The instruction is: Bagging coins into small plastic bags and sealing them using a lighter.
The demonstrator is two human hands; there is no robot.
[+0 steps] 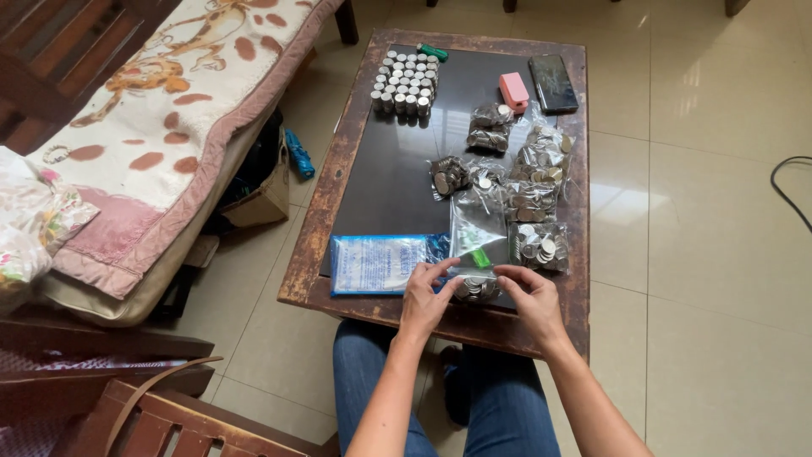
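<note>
Small clear plastic bag of silver coins (476,286): at near edge of dark-topped wooden low table (397,161), between both hands. Left hand (423,296) and right hand (531,296) equally close, fingertips pinching bag's top from either side; long axis running away from body. Further coin bags (533,199) just beyond; tiled floor (677,211) around.

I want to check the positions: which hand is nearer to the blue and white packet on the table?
Left. The left hand lies just beside the blue and white packet, at its right end. The right hand is farther right.
</note>
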